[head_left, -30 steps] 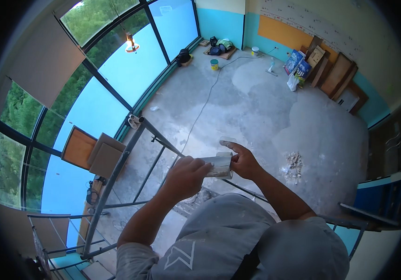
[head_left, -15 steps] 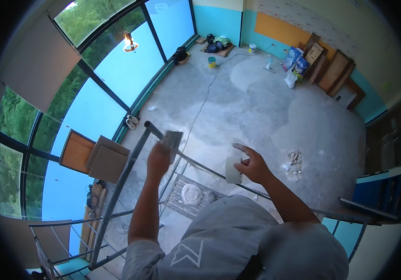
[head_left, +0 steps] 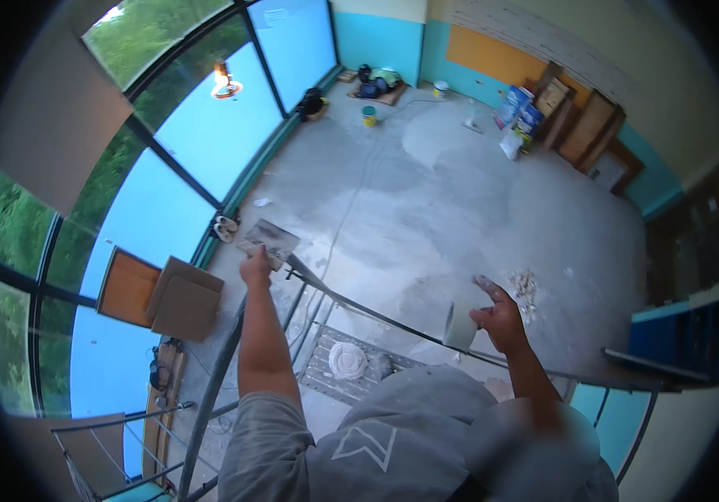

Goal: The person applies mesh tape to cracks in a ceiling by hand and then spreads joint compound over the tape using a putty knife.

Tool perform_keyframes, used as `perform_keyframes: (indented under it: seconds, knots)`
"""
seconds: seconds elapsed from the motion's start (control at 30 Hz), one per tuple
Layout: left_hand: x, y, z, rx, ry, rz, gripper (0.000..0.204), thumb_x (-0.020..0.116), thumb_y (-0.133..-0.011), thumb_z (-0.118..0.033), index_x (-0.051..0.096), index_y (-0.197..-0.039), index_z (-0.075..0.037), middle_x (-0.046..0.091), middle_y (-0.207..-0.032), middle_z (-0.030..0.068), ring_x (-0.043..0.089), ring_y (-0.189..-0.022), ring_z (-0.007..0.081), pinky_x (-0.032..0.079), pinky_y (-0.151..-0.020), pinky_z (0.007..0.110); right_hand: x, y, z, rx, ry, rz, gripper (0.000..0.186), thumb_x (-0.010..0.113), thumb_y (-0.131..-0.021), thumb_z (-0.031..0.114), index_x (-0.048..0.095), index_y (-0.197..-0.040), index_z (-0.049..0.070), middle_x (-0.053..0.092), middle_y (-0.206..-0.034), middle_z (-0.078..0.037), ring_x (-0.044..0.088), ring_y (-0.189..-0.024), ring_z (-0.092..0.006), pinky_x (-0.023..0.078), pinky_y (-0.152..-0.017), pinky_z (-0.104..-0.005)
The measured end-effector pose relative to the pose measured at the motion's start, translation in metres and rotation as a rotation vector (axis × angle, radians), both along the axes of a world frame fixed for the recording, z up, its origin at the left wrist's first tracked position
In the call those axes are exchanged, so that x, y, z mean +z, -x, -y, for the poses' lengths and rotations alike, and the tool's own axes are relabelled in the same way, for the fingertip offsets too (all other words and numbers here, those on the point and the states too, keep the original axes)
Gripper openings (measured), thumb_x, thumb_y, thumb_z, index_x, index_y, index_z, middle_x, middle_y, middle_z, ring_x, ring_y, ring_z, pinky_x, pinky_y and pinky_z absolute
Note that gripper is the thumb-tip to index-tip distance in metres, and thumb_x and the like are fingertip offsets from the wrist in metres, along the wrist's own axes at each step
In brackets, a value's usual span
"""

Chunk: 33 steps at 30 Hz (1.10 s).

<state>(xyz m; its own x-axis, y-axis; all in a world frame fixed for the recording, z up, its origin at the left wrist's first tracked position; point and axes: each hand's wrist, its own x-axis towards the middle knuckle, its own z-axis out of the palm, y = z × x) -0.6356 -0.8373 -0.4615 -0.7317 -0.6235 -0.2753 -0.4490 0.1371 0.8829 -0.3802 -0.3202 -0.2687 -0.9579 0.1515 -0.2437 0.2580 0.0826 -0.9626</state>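
Note:
My left hand grips a flat rectangular trowel with white smears on its grey face. The arm is stretched forward, and the trowel is out beyond the scaffold's corner. Closer to my right side, my right hand holds a pale roll that looks like joint tape. The thumb presses on it while the forefinger points outward, whitish at the tip. Between the hands runs the grey scaffold rail, passing under the roll. Below the rail, a round white bundle lies on a slatted platform.
Tall windows line the left, with boards leaning there. White rubble lies on the dusty floor. Planks and bags stand at the far right wall. A cable, a bucket and shoes lie about.
My left hand has moved forward and left with the trowel, which now shows its broad face. My right hand has shifted right with the roll. The view has turned slightly.

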Motion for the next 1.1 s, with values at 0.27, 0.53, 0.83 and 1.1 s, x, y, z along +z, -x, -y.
perform_keyframes:
  seconds: [0.27, 0.53, 0.83, 1.1]
  knots:
    - [-0.009, 0.011, -0.013, -0.135, 0.194, 0.037, 0.063, 0.071, -0.078, -0.047, 0.066, -0.094, 0.014, 0.069, -0.097, 0.0250, 0.069, -0.088, 0.0326, 0.052, -0.076, 0.041, 0.011, 0.001, -0.002, -0.042, 0.522, -0.165, 0.066, 0.059, -0.077, -0.002, 0.037, -0.139, -0.002, 0.041, -0.143, -0.016, 0.064, -0.095, -0.0198, 0.053, -0.087, -0.0330]
    - [0.037, -0.014, -0.054, 0.166, 0.717, 0.159, 0.072, 0.070, -0.081, -0.050, 0.057, -0.111, 0.014, 0.064, -0.106, 0.0255, 0.064, -0.103, 0.0338, 0.051, -0.084, 0.040, 0.025, 0.000, -0.005, 0.039, 0.694, -0.203, 0.068, 0.058, -0.074, -0.003, 0.036, -0.139, -0.003, 0.039, -0.144, -0.017, 0.064, -0.104, -0.0251, 0.053, -0.091, -0.0356]
    - [0.171, -0.143, -0.231, -1.036, 0.373, -0.824, 0.041, 0.082, -0.068, -0.008, 0.067, -0.106, -0.006, 0.057, -0.090, 0.0084, 0.056, -0.079, 0.0246, 0.048, -0.070, 0.035, 0.032, 0.009, -0.006, 0.205, 0.712, -0.205, 0.071, 0.064, -0.072, 0.004, 0.039, -0.138, -0.004, 0.040, -0.144, -0.020, 0.067, -0.098, -0.0250, 0.056, -0.084, -0.0347]
    - [0.237, -0.186, -0.289, -1.409, 0.397, -0.633, 0.017, 0.073, -0.080, -0.009, 0.072, -0.096, -0.010, 0.056, -0.107, 0.0112, 0.062, -0.089, 0.0244, 0.053, -0.072, 0.037, 0.028, 0.011, -0.013, 0.373, 0.810, -0.105, 0.075, 0.069, -0.072, 0.007, 0.038, -0.140, -0.003, 0.042, -0.144, -0.021, 0.062, -0.109, -0.0273, 0.051, -0.093, -0.0376]
